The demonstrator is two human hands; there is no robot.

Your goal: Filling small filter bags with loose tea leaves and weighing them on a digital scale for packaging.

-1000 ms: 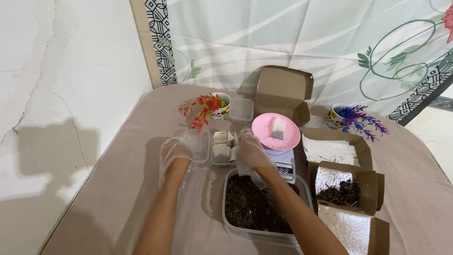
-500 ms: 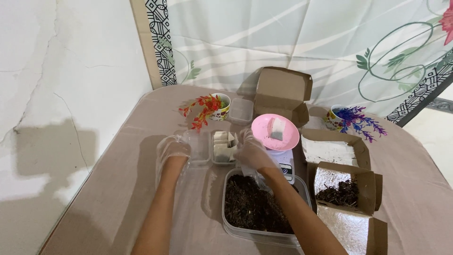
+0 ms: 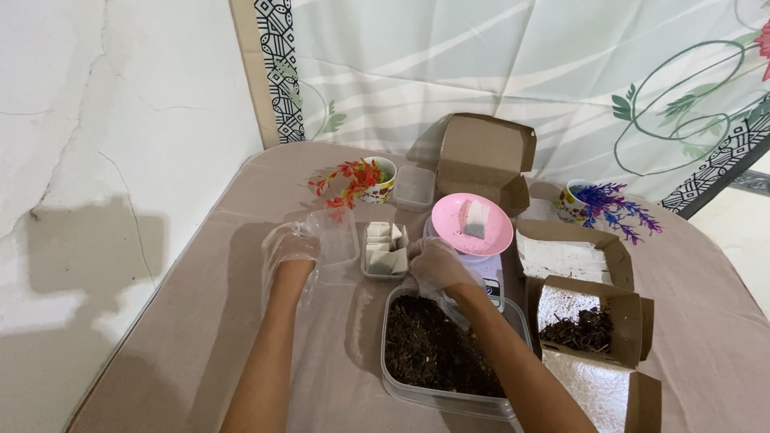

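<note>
Hands in thin clear gloves sit as before: left hand curls on a clear lid; right hand, fingers bent, touches the small tray of paper sachets mid-counter, barely shifted.

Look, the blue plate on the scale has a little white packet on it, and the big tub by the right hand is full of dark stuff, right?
Not quite: the plate is pink, not blue. The head view shows it on the scale with a little white packet on it, and the big tub by the right hand is indeed full of dark stuff.
</note>
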